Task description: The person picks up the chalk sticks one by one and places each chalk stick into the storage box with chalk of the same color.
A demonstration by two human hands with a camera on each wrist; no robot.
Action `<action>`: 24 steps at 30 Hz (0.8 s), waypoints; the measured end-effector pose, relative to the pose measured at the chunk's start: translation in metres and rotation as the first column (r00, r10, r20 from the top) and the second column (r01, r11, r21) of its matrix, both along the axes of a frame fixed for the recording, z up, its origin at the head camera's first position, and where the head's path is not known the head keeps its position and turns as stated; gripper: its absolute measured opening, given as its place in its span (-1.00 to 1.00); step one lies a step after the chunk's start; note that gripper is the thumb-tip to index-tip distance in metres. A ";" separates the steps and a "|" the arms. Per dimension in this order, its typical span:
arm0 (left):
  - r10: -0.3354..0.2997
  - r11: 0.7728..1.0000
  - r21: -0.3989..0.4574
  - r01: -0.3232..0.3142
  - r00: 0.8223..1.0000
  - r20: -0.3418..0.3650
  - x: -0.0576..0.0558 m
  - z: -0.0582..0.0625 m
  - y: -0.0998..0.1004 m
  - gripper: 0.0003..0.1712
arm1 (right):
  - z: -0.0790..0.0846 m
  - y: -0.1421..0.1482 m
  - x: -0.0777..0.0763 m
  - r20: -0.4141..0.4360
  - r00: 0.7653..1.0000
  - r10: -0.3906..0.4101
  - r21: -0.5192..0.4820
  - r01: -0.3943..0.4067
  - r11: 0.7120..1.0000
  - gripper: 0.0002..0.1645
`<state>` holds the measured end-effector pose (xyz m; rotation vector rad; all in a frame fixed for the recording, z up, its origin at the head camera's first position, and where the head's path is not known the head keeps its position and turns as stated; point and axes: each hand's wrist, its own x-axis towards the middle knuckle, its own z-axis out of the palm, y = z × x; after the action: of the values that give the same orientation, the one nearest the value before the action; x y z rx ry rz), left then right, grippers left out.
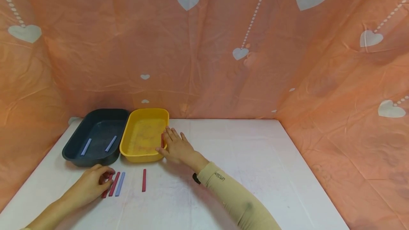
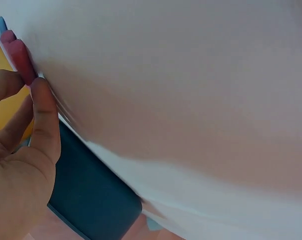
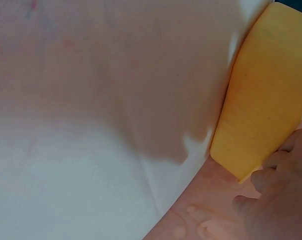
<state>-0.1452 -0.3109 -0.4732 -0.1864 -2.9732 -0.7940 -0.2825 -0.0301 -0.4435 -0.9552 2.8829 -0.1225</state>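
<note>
My left hand [image 1: 91, 184] is low at the left, in front of the dark tray. Its thumb and fingers pinch the end of a red stick [image 2: 22, 60], partly hidden by the fingers in the head view. Close to its right lie another red stick [image 1: 114, 184] and a blue stick [image 1: 120, 184]. Farther right, a single red stick [image 1: 143, 180] lies on the table. My right hand [image 1: 179, 148] reaches over the right rim of the yellow tray [image 1: 145, 158], fingers spread and fairly straight. Beside its palm a red stick [image 1: 162, 140] shows at the tray's inner right side.
The dark blue tray [image 1: 92, 161] stands left of the yellow one, touching it or nearly so. Two blue sticks, one on the left [image 1: 86, 147] and one on the right [image 1: 110, 143], lie in it. An orange cloth with hearts [image 1: 204, 81] hangs behind the white table [image 1: 255, 169].
</note>
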 end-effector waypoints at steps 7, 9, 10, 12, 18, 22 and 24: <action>0.023 0.999 0.042 -0.023 1.000 0.016 0.000 0.001 -0.002 -0.73 | 0.001 0.000 0.000 0.003 1.000 0.003 -0.001 -0.003 1.000 -0.03; 0.029 0.998 0.049 -0.030 0.999 0.019 0.001 0.000 -0.002 -0.72 | 0.001 0.001 0.000 0.002 1.000 0.002 0.001 -0.002 1.000 -0.03; 0.033 0.998 0.051 -0.034 0.999 0.020 0.002 0.000 -0.003 -0.72 | 0.001 0.001 0.000 0.001 1.000 0.001 0.002 -0.001 1.000 -0.03; 0.042 0.998 0.051 -0.043 0.999 0.023 0.002 0.001 -0.003 -0.71 | 0.001 0.001 0.000 0.003 1.000 0.000 0.003 0.000 1.000 -0.02; 0.071 0.995 0.073 -0.072 0.997 0.019 0.005 0.008 0.000 -0.67 | 0.000 0.000 0.000 0.008 1.000 -0.004 0.004 0.004 1.000 -0.03; 0.079 0.991 0.109 -0.074 0.996 -0.046 0.009 0.010 0.004 -0.66 | -0.002 0.000 -0.001 0.006 1.000 -0.003 0.004 0.003 1.000 -0.03; 0.077 0.988 0.139 -0.064 0.993 -0.091 0.011 0.011 0.006 -0.66 | -0.003 0.000 -0.001 0.005 1.000 -0.003 0.002 0.003 1.000 -0.03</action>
<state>-0.1344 -0.3047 -0.4623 -0.1078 -2.8070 -0.9462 -0.2839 -0.0306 -0.4461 -0.9493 2.8797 -0.1215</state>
